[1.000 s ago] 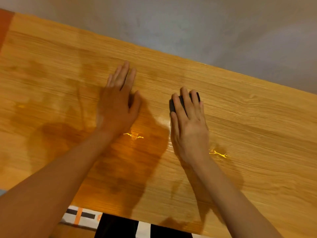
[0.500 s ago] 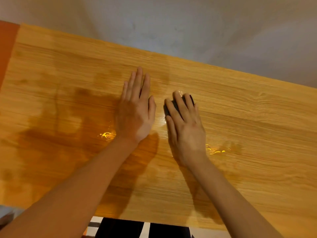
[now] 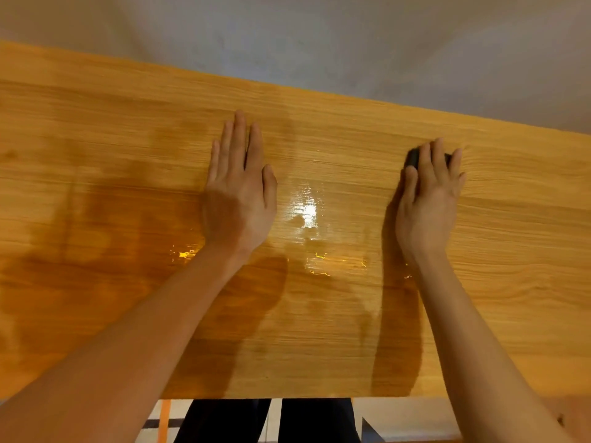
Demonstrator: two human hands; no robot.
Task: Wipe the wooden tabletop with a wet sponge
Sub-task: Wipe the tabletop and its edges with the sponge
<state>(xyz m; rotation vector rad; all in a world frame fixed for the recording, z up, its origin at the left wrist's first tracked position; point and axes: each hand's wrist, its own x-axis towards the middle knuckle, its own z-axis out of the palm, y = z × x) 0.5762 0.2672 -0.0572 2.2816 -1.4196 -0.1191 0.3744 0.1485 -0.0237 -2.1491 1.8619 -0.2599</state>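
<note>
- Wood-grain counter (image 3: 319,330) fills the view, its far edge running against a grey wall (image 3: 319,33).
- Dark sponge (image 3: 412,157) lies on the counter under the fingers of the right hand (image 3: 427,199); only its two dark ends show, one to the left of the fingers and one between them on the right.
- Right hand: fingers slightly curved over the sponge and pressing it down, thumb alongside its left end. Whether the thumb pinches the sponge cannot be told.
- Left hand (image 3: 238,193): flat on the counter, fingers straight and close together, holding nothing. It lies well apart from the sponge, toward the left.
- Sponge's long axis appears to run side to side, across the line of the right forearm; most of it is covered, so this is a judgement.
- Wet film (image 3: 307,212) shines between the two hands and darkens the counter to the left. The counter to the right of the sponge looks dry.
- Judgement: the unwiped area lies to the right of the sponge, so the right hand is the one placed to reach it; the left hand serves as a brace.
- Risk: a sponge pressed mainly by fingertips may slip free on the slick surface.
</note>
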